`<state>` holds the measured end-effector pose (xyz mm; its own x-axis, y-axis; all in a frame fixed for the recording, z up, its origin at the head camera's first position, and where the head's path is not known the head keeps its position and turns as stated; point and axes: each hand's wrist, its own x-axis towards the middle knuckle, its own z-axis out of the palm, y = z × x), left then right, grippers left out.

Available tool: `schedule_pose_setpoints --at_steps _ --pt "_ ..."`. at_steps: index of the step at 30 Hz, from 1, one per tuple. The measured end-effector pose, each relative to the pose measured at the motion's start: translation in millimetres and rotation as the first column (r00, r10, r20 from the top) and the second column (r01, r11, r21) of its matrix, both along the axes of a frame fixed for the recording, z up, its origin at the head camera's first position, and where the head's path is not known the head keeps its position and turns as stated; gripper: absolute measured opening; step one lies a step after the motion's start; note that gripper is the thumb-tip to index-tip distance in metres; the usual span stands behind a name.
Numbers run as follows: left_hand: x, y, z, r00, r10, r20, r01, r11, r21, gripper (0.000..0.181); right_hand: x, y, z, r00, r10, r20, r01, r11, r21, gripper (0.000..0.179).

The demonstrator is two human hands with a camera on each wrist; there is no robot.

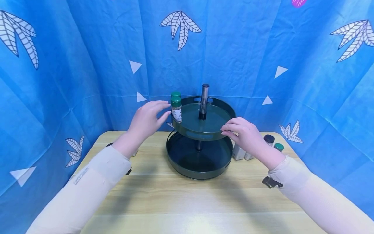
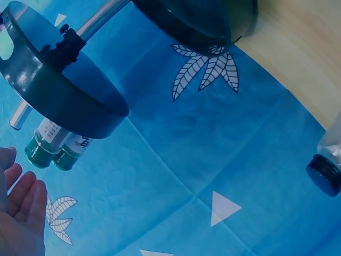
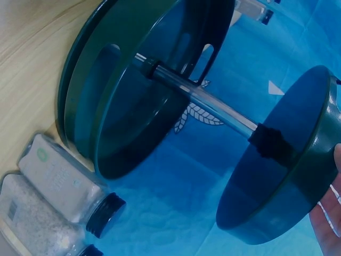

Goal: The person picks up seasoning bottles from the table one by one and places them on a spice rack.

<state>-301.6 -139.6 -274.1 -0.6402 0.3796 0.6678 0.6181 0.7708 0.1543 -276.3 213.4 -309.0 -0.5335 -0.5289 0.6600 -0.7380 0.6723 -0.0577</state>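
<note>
A dark green two-tier round rack (image 1: 201,135) stands on the table, a metal post rising through its middle. On the left side of its upper tray (image 1: 214,112), two green-capped spice jars (image 1: 176,112) stand close together, one behind the other. Just left of them is my left hand (image 1: 149,115), its fingers loosely bent and holding nothing; the left wrist view shows a gap between this hand (image 2: 24,208) and the jars (image 2: 49,140). My right hand (image 1: 243,133) pinches the front right rim of the upper tray between thumb and fingers. The lower tray (image 1: 201,170) holds nothing visible.
Right of the rack stand several seasoning bottles (image 1: 268,139), partly hidden by my right hand; black-capped ones (image 3: 64,178) show in the right wrist view. Another black-capped bottle (image 2: 326,173) is on the left, mostly behind my left forearm. A blue curtain (image 1: 239,58) surrounds the table (image 1: 181,201).
</note>
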Motion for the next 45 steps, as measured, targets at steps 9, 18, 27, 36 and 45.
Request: schedule_pose_setpoints --at_steps 9,18,27,36,45 --pt "5.8 -7.6 -12.8 1.0 0.024 -0.007 -0.024 1.0 -0.016 0.033 0.0 0.1 -1.1 1.0 -0.004 0.005 0.004 1.0 0.001 0.024" --pt "8.1 -15.7 -27.7 0.998 0.056 -0.002 -0.056 0.998 -0.02 0.033 -0.4 0.0 -1.4 1.0 -0.004 0.003 0.004 1.0 -0.004 0.023" --pt "8.2 -22.2 -42.6 0.997 0.077 0.029 -0.076 0.997 -0.019 0.033 -0.2 -0.2 -1.7 1.0 -0.006 0.009 0.006 1.0 -0.005 0.023" --pt "6.4 -29.8 -59.1 0.998 0.065 0.005 -0.065 0.998 -0.01 0.031 -0.7 -0.6 -1.3 1.0 -0.004 0.0 0.004 1.0 -0.002 0.023" --pt "5.6 -39.8 -76.6 0.996 0.094 0.002 -0.094 0.996 0.002 0.029 -2.5 -1.1 -2.1 1.0 0.005 -0.005 -0.005 1.0 0.0 0.023"
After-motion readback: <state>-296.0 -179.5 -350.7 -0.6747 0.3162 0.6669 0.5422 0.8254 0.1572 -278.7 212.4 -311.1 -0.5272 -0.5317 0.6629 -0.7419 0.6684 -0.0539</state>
